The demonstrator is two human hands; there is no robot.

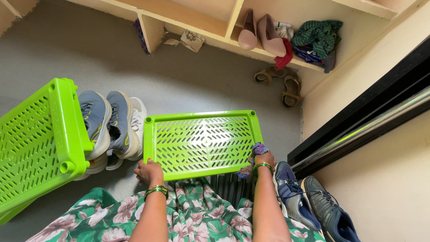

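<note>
Head view, both hands, left hand [149, 172], right hand [264, 159], gripping green slotted tray [202, 143]

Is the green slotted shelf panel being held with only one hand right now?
No: the left hand grips the near left corner of the green shelf panel, and the right hand, also clutching a cloth, holds its right edge.

Light: bright, even, soft, from above.
Shadows: faint under the green tray [202, 143] and the shoes.
Glare: streak on the metal rail [367, 127] at right.
Focus: sharp; edges bend slightly.
</note>
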